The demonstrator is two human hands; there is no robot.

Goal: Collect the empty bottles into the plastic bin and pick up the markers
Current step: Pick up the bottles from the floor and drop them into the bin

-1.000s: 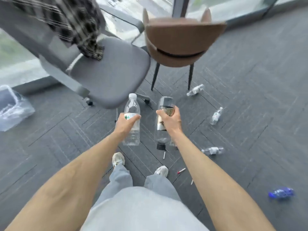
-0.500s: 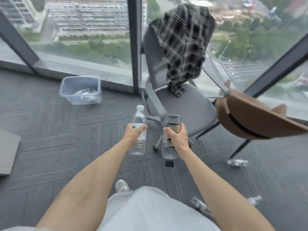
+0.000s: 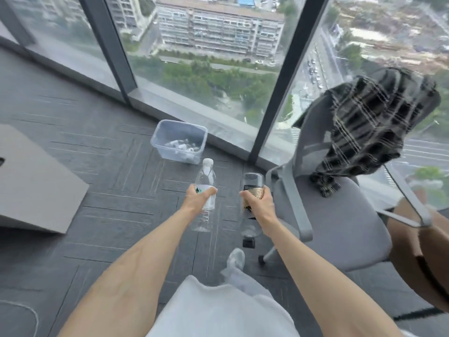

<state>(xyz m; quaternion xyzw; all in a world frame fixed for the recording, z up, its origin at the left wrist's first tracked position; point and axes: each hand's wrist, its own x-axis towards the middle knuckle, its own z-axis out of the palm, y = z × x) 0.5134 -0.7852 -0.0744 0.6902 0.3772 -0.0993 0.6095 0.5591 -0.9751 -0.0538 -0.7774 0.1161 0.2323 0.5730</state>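
The left hand (image 3: 200, 197) wraps the label of a clear plastic water bottle with a white cap (image 3: 206, 175), upright; the right hand (image 3: 258, 204) grips a clear bottle with a gold-and-black label (image 3: 251, 181), inverted, black cap (image 3: 248, 242) down. Both are held forward, likely so 2 go in 1 trip to the translucent plastic bin (image 3: 182, 123) at 12 o'clock by the window (image 3: 194, 69). Its contents are a pale blur; no markers show.
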